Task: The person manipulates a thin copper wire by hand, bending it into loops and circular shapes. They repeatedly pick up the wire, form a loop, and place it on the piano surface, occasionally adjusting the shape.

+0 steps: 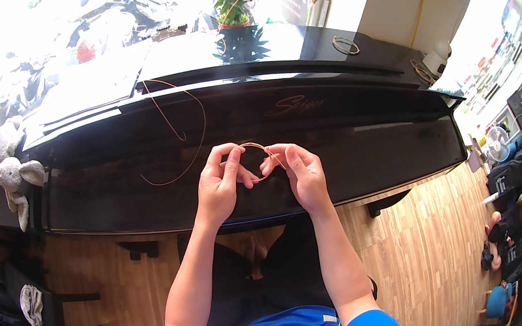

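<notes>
Mid-frame, the wire loop (254,144) bridges the gap between my left hand (218,186) and right hand (304,174), each pinching its own side.

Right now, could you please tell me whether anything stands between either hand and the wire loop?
Nothing visible does: the left hand and right hand both hold the wire loop. The loose wire lies to their left, not between them.

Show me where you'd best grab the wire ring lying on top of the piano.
Probably by the near edge of the wire ring, from the front and above: it lies on the piano with an open middle, so the thin band could be pinched inside and out. The right hand is nearer.
</notes>
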The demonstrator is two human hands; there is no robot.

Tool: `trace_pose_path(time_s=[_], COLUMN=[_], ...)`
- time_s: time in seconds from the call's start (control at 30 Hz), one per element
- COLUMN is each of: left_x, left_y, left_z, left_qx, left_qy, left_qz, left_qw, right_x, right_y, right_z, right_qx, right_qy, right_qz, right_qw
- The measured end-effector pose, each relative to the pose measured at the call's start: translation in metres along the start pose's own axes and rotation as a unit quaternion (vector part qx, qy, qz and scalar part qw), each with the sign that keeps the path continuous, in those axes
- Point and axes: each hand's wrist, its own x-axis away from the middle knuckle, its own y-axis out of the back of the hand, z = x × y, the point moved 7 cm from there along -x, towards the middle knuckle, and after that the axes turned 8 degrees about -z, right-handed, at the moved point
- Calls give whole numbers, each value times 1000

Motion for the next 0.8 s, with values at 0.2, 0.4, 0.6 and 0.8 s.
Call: trace_pose_path(time_s=[0.2, 0.4, 0.6, 0.8], left_x=[-1, -1, 0, 0], left_y=[-1, 1, 1, 1], left_z=[2, 5, -2, -3], left_qx=[1, -19, -21, 0], left_qy=[-11, -15, -25, -41], left_qz=[1, 20, 34, 47], left_qw=[1000, 1000, 999, 998], right_x=[1, 3, 3, 4], right_y=[-5, -3, 0, -2], right_z=[-1, -1, -2, -1], right_qx=[-3, 11, 19, 18], right_qy=[-16, -31, -35, -29], right_qz=[-1, 3, 0, 26], right_qw=[1000, 999, 999, 999])
